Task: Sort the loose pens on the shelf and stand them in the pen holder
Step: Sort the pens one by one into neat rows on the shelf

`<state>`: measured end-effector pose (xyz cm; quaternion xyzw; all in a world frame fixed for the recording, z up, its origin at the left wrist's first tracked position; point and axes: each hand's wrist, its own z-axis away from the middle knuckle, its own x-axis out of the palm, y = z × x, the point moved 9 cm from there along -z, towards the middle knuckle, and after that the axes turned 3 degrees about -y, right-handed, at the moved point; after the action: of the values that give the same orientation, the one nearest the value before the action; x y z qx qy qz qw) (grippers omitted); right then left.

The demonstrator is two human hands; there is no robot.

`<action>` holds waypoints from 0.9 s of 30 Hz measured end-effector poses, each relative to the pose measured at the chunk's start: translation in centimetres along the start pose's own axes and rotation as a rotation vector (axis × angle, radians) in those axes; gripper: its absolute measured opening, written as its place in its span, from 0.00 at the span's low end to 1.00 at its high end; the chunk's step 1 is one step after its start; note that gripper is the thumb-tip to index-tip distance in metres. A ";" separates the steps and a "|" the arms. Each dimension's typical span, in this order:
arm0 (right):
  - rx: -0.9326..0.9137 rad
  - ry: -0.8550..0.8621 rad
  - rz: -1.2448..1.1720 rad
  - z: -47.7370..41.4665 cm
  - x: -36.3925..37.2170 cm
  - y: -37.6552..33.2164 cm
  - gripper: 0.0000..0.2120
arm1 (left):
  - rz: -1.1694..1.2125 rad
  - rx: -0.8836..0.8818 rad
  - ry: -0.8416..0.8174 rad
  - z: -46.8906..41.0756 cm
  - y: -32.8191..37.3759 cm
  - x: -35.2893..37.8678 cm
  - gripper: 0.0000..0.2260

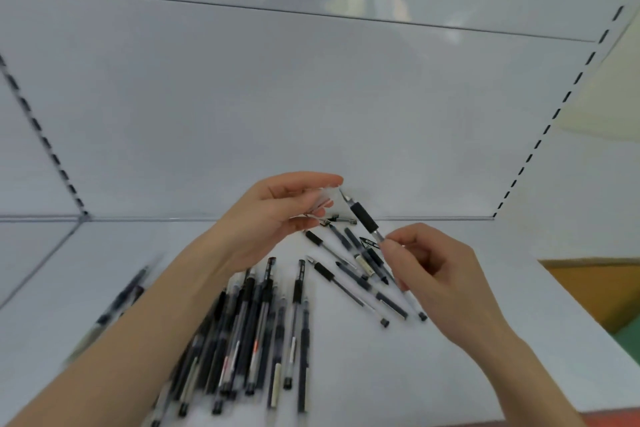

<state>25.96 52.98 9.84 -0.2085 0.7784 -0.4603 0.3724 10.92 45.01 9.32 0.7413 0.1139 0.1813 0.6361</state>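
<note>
The right hand (440, 274) is above the white shelf (485, 340), and its fingers (398, 248) pinch a pen (363, 217) by the lower barrel, with the uncapped tip pointing up and to the left. Just beside the tip, the left hand (273, 215) pinches what looks like a small clear cap (323, 199) between thumb and fingertips. Under the hands a few loose pens (360, 274) lie crossed on the shelf. A bigger pile of pens (249, 333) lies nearer, roughly parallel.

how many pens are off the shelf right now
1: the clear pen with black grip, pinched by the right hand, tip toward the left hand holding a small clear piece. Other pens lie on the white shelf; arms may hide some.
</note>
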 end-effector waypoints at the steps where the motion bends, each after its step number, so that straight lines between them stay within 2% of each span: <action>1: -0.004 -0.017 -0.002 0.1 0.4 -0.3 0.06 | -0.008 0.007 0.007 0.2 0.1 -0.2 0.12; 3: 0.000 -0.054 -0.007 0.2 1.0 -0.6 0.05 | -0.011 0.023 0.028 0.6 0.3 -0.6 0.10; 8: 0.041 -0.093 -0.033 0.7 1.8 -0.6 0.12 | 0.100 0.053 0.116 1.5 0.4 -1.7 0.09; 13: 0.051 -0.129 -0.022 1.2 2.8 -0.7 0.10 | 0.234 0.046 0.254 2.2 -0.4 -2.8 0.03; 20: 0.054 -0.121 -0.023 1.5 3.2 -1.0 0.10 | 0.261 0.058 0.281 2.7 -0.7 -3.5 0.04; 25: 0.062 -0.087 -0.009 1.5 2.5 -0.8 0.11 | 0.206 0.049 0.319 2.7 -0.9 -3.8 0.02; 27: 0.082 -0.040 0.008 1.5 1.3 -0.2 0.11 | 0.026 0.033 0.368 2.6 -1.3 -4.6 0.03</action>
<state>26.30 51.12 9.01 -0.1988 0.7521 -0.4862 0.3979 7.91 41.07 7.14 0.7073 0.2219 0.3203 0.5898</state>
